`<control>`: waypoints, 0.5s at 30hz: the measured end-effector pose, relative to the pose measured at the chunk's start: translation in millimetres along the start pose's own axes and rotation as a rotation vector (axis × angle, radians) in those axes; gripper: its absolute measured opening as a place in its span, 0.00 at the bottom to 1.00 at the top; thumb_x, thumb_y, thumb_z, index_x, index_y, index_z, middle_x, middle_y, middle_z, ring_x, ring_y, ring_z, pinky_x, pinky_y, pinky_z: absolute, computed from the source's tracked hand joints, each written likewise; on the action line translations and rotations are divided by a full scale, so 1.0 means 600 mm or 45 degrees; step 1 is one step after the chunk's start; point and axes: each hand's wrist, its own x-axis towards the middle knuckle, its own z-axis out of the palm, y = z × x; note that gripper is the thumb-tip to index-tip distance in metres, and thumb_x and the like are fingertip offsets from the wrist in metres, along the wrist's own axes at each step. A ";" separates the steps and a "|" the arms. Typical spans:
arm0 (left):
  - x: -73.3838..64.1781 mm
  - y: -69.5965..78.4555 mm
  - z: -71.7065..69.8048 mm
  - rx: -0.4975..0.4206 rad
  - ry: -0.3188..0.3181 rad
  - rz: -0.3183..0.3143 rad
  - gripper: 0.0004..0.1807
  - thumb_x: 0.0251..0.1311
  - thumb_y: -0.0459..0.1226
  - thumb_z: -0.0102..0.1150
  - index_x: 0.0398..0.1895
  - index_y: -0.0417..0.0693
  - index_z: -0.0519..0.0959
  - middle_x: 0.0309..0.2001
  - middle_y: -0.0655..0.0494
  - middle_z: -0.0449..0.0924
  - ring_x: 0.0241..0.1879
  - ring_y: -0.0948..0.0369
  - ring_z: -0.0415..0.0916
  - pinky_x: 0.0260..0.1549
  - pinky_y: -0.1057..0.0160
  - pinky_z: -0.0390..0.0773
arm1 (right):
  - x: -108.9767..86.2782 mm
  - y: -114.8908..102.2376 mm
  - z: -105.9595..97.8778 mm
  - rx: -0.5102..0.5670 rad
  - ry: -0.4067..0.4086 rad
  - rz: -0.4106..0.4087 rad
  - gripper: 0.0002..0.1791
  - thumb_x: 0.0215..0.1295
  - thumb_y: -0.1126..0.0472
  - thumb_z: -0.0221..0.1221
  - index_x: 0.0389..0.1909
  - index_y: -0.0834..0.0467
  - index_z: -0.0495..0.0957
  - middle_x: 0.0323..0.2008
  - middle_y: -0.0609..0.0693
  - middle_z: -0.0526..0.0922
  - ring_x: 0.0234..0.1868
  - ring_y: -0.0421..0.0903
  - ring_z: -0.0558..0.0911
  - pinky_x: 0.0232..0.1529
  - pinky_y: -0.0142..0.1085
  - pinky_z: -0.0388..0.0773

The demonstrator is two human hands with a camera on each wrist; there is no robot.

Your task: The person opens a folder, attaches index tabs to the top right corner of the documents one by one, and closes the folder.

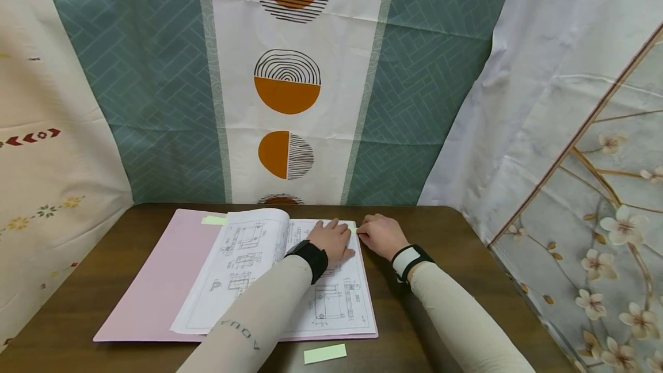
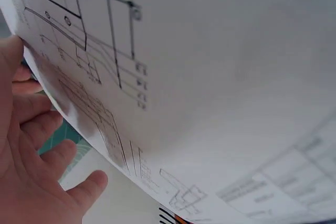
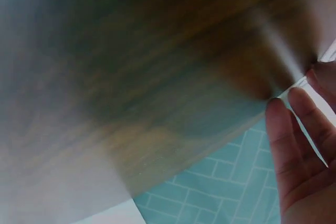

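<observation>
An open pink folder (image 1: 150,281) holds printed sheets with technical drawings. The left page (image 1: 228,286) curls up near the spine, while the right page (image 1: 342,321) lies flat. My left hand (image 1: 332,240) rests on the upper part of the right page, fingers spread. My right hand (image 1: 382,236) is at that page's upper right edge, thumb and fingertips pinching a pale green sticky note (image 1: 354,227), mostly hidden by the fingers. In the right wrist view, the thumb and fingers (image 3: 302,114) meet along the page edge.
Another green sticky note (image 1: 213,220) sticks out at the top of the left page. A loose green sticky strip (image 1: 324,354) lies on the brown table (image 1: 440,217) below the folder. Patterned curtains (image 1: 445,73) hang behind and beside the table.
</observation>
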 end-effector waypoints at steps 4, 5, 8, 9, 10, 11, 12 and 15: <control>-0.005 -0.001 -0.002 0.041 0.000 -0.017 0.36 0.83 0.60 0.52 0.82 0.52 0.72 0.81 0.56 0.70 0.83 0.51 0.61 0.78 0.41 0.64 | -0.012 -0.001 -0.009 0.016 -0.021 0.026 0.10 0.71 0.59 0.75 0.51 0.52 0.94 0.46 0.49 0.90 0.47 0.50 0.86 0.50 0.46 0.87; -0.006 -0.002 -0.003 0.052 0.002 -0.022 0.36 0.83 0.61 0.52 0.83 0.52 0.72 0.81 0.57 0.70 0.83 0.51 0.60 0.78 0.42 0.64 | -0.015 -0.002 -0.011 0.016 -0.022 0.026 0.11 0.72 0.59 0.74 0.53 0.52 0.93 0.47 0.49 0.90 0.48 0.51 0.86 0.51 0.46 0.87; -0.009 -0.007 -0.002 0.056 0.021 -0.032 0.37 0.82 0.62 0.52 0.83 0.52 0.72 0.82 0.57 0.69 0.84 0.51 0.60 0.79 0.42 0.62 | -0.023 -0.006 -0.018 0.003 -0.016 0.035 0.14 0.73 0.58 0.73 0.57 0.53 0.92 0.51 0.50 0.90 0.51 0.51 0.88 0.52 0.47 0.88; -0.010 -0.009 -0.001 0.065 0.034 -0.033 0.37 0.81 0.63 0.53 0.83 0.52 0.72 0.82 0.57 0.69 0.84 0.51 0.59 0.79 0.42 0.62 | -0.026 -0.008 -0.020 -0.002 -0.016 0.041 0.14 0.74 0.57 0.73 0.58 0.53 0.91 0.52 0.50 0.90 0.52 0.51 0.89 0.52 0.47 0.88; -0.015 -0.010 -0.003 0.077 0.045 -0.035 0.38 0.81 0.63 0.52 0.83 0.52 0.72 0.82 0.57 0.69 0.84 0.51 0.59 0.79 0.42 0.62 | -0.029 -0.011 -0.022 -0.004 -0.017 0.048 0.15 0.74 0.57 0.73 0.59 0.53 0.91 0.53 0.50 0.90 0.52 0.51 0.89 0.52 0.47 0.88; -0.017 -0.013 0.000 0.083 0.060 -0.036 0.38 0.81 0.64 0.52 0.83 0.53 0.72 0.82 0.57 0.68 0.84 0.51 0.59 0.79 0.42 0.62 | -0.032 -0.014 -0.024 -0.006 -0.023 0.054 0.16 0.75 0.56 0.72 0.60 0.53 0.90 0.54 0.50 0.90 0.53 0.51 0.89 0.52 0.48 0.88; -0.020 -0.015 0.003 0.085 0.079 -0.035 0.39 0.81 0.64 0.52 0.83 0.53 0.72 0.82 0.57 0.68 0.84 0.51 0.59 0.79 0.42 0.62 | -0.037 -0.017 -0.027 -0.006 -0.034 0.063 0.17 0.75 0.55 0.72 0.61 0.53 0.90 0.56 0.51 0.90 0.55 0.51 0.90 0.53 0.48 0.88; -0.033 -0.023 0.008 0.098 0.128 -0.027 0.39 0.80 0.65 0.52 0.82 0.52 0.73 0.82 0.56 0.69 0.84 0.51 0.59 0.78 0.42 0.62 | -0.052 -0.029 -0.034 0.003 -0.070 0.079 0.20 0.76 0.54 0.71 0.64 0.55 0.88 0.59 0.52 0.90 0.58 0.52 0.89 0.55 0.49 0.87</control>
